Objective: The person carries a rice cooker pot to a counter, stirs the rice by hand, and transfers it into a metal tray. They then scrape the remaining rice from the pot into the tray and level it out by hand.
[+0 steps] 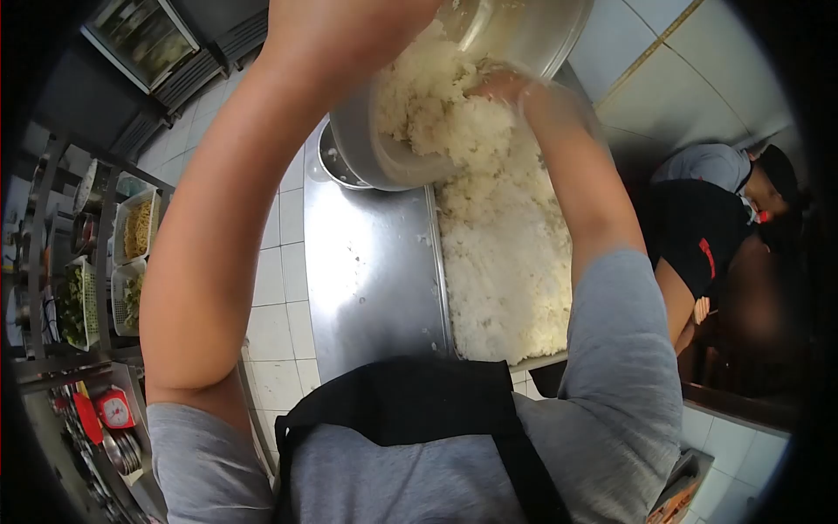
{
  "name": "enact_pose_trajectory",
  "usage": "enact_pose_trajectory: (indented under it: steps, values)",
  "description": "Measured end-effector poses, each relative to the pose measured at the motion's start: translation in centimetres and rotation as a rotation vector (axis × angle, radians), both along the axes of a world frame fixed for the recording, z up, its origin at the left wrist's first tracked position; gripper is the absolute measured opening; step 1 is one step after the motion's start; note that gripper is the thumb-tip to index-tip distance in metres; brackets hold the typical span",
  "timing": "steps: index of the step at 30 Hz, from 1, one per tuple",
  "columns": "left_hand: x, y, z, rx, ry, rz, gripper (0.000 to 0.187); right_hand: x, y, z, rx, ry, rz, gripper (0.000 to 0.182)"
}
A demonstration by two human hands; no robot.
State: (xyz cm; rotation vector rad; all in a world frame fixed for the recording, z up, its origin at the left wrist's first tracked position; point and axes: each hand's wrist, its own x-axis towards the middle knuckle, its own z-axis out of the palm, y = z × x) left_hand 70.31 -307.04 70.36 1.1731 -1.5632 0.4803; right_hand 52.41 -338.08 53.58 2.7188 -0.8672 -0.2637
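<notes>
A large metal pot (559,31) is tipped over a tray, with white rice (502,288) spilling from its mouth and spread thickly along the tray. My left hand (371,19) is at the pot's upper left side, partly cut off by the top edge; its fingers are hidden. Inside the pot's mouth, my right hand (506,86) reaches into the rice, blurred, with its fingertips buried in the grains. A smaller round metal container (330,159) stands beneath the pot's left side, on the steel table (371,279).
At the left, a rack (105,288) holds baskets of noodles (138,229) and greens (72,301). Below it is a red scale (113,408). A person in a dark apron (698,227) is at the right, near a tiled wall (690,70). Some grains lie on the steel table.
</notes>
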Motion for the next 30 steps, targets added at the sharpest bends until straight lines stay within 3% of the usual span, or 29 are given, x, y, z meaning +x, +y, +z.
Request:
enact_pose_trajectory:
  steps: [2,5,8,11,14,17,20,24,27,30]
  values:
    - [-0.4,0.3,-0.5,-0.005,0.010,0.014,0.036,-2.6,7.3,1.5,-0.124,-0.228,-0.195,0.054]
    - [-1.1,1.2,-0.8,-0.055,-0.008,0.029,0.035,-5.5,11.5,-0.5,-0.224,-0.358,-0.338,0.054]
    - [0.0,0.7,-1.2,-0.062,0.051,0.002,0.035,-7.9,15.2,-2.6,-0.213,-0.460,-0.407,0.059]
    - [1.4,0.4,-1.8,-0.146,0.095,0.127,0.035,-8.3,18.2,-4.5,-0.072,-0.724,-0.470,0.058]
    - [3.1,1.0,-2.2,-0.151,0.120,0.076,0.035,-5.8,23.0,-3.6,0.011,-0.328,-0.623,0.060]
    - [4.0,0.8,-1.9,-0.123,0.204,0.028,0.034,-5.3,21.3,-4.4,0.208,-0.221,-0.520,0.066]
    - [4.0,1.2,-1.1,-0.012,0.246,0.020,0.033,-5.3,17.0,-4.9,0.244,-0.154,-0.536,0.064]
    - [8.3,-1.1,-2.3,0.037,0.176,0.039,0.052,-6.5,8.7,-8.2,0.074,-0.238,-0.625,0.053]
    - [8.5,-0.8,-2.4,0.029,0.182,0.111,0.051,-5.4,4.5,-5.0,0.192,0.011,-0.455,0.033]
    - [6.7,-0.8,-2.2,-0.009,0.242,0.070,0.038,-1.1,5.0,3.6,-0.010,0.236,-0.204,0.022]
